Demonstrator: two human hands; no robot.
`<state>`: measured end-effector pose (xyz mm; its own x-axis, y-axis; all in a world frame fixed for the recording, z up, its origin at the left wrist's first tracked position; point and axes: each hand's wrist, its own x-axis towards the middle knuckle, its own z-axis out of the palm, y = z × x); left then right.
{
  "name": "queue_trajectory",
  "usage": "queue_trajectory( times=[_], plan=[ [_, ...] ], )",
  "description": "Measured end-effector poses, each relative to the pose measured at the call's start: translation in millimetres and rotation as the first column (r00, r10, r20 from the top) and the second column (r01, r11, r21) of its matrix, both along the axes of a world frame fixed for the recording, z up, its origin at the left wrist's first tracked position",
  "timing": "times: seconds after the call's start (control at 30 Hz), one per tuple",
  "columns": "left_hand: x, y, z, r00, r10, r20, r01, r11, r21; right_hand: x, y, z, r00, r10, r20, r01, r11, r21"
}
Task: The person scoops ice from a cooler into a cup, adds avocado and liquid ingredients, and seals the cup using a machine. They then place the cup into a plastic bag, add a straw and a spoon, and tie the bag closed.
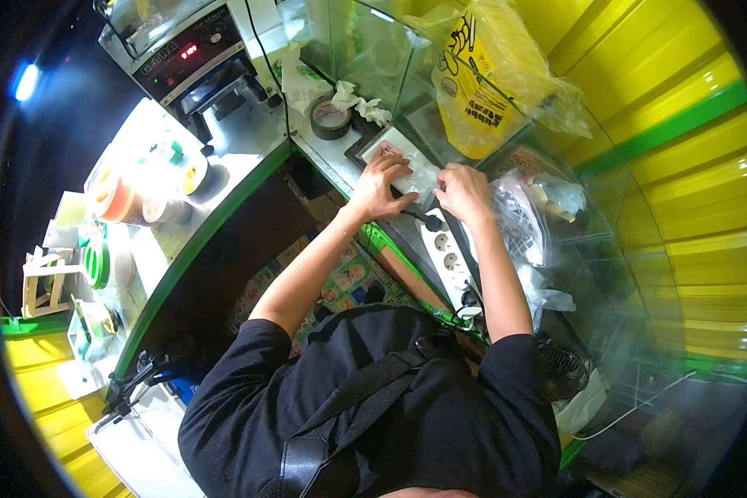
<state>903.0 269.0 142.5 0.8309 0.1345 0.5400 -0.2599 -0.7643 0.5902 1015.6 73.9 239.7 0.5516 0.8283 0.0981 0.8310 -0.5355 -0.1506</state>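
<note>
A clear plastic bag (422, 177) lies on the narrow counter between my two hands, over or against a white pack with red print (393, 148). My left hand (379, 187) rests at its left side, fingers bent onto the plastic and thumb pointing right below them. On the other side, my right hand (465, 194) has its fingers curled in and pinches the bag's right edge. What lies inside the plastic I cannot make out. Just below the hands, a black plug (432, 222) sits at the top of a white power strip (448, 259).
A roll of dark tape (330, 118) and crumpled tissue (361, 103) lie beyond my left hand. Glass panels and a yellow plastic bag (481, 83) stand at the right. A machine with a red display (189, 55) and several tubs (118, 197) occupy the left counter.
</note>
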Motion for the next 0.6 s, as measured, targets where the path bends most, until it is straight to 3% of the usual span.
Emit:
queue_trajectory(
  times=[0.17,0.37,0.47,0.6],
  plan=[
    [2,1,-3,1.0,0.003,-0.01,-0.003,1.0,0.016,14,7,-31,0.978,0.173,0.118,-0.169,0.985,-0.046],
    [2,4,1,0.999,-0.017,-0.027,0.016,0.999,-0.045,10,-3,-23,0.973,0.147,0.176,-0.181,0.964,0.196],
    [4,7,-4,0.999,-0.029,-0.019,0.028,0.999,-0.032,5,-4,-21,0.984,0.034,0.174,-0.072,0.972,0.222],
    [5,9,-9,0.998,-0.056,-0.017,0.055,0.997,-0.052,8,-12,-19,0.988,0.141,0.069,-0.149,0.98,0.129]
  ],
)
